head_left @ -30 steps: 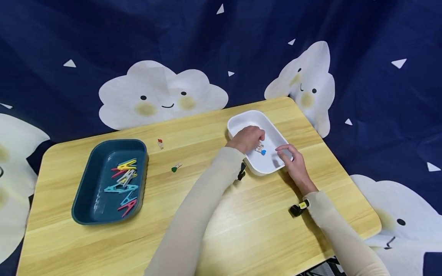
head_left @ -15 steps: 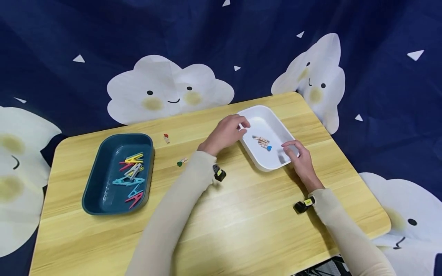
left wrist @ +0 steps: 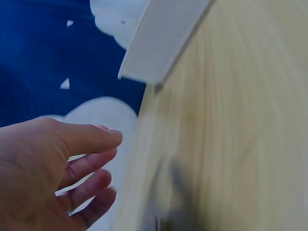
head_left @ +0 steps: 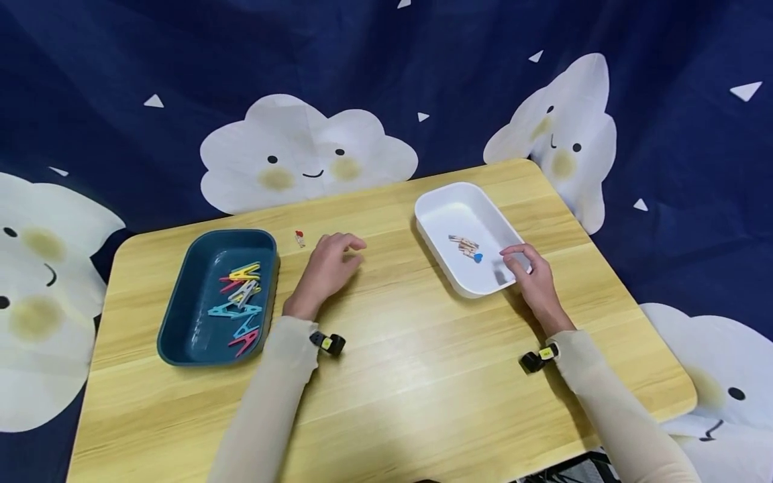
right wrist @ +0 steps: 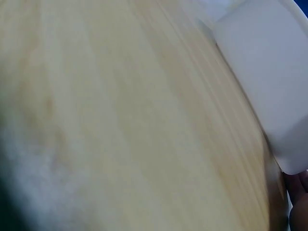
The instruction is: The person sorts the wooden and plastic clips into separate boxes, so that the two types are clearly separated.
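Note:
My left hand (head_left: 329, 268) hovers over the table between the two bins, fingers loosely bent with nothing between them. Beyond it lies a small wooden clothespin with a red heart (head_left: 300, 239); the green-heart one is hidden behind this hand. My right hand (head_left: 537, 282) grips the near right corner of a white plastic bin (head_left: 431, 251), thumb and index finger over the rim, other fingers under the corner in the right wrist view. In the bin lies a small pile of mini wooden clothespins (head_left: 465, 245), one with a blue heart (head_left: 478, 257).
A dark teal bin (head_left: 181, 335) stands at the left with several coloured plastic clothespins (head_left: 244, 302) in it. The wooden table (head_left: 410, 376) ends at the back before a navy cloud-print cloth (head_left: 362, 54).
My left hand has moved left from inside the white bin to over the table by the teal bin, leaving small clothespins behind. The right hand has stayed at the bin's corner.

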`<state>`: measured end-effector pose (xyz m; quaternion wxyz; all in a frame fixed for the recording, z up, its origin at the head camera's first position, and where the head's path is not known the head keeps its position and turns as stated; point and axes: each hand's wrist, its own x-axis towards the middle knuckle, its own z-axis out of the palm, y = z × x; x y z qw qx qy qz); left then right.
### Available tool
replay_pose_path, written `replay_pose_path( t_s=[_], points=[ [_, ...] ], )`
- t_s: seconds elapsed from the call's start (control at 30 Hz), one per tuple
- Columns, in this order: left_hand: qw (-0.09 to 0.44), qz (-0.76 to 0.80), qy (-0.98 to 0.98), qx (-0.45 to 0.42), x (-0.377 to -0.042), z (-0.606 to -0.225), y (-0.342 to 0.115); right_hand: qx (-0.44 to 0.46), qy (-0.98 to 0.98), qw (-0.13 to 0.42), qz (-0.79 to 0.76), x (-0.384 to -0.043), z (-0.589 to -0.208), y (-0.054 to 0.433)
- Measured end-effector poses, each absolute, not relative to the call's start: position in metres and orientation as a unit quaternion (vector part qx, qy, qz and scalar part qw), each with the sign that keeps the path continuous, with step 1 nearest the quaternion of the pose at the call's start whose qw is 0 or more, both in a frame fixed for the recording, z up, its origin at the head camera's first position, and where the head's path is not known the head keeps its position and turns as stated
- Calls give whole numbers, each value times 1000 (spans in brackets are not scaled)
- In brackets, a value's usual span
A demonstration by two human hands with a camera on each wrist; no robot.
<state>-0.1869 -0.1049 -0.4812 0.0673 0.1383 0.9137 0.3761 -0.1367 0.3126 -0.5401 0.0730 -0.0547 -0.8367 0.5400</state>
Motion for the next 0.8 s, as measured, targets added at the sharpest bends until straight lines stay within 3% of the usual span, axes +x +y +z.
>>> replay_pose_path(
  t_s=[0.37, 0.6, 0.8],
  points=[
    [61, 318, 944, 63, -166, -492, -147, -46, -836, 79, 541, -137, -540, 314],
    [87, 306, 947, 41, -158, -498, -155, -51, -839, 73, 537, -136, -539, 314],
    [69, 286, 955, 40, -154, -503, -156, -51, -837, 69, 540, -136, -539, 313]
  ],
)
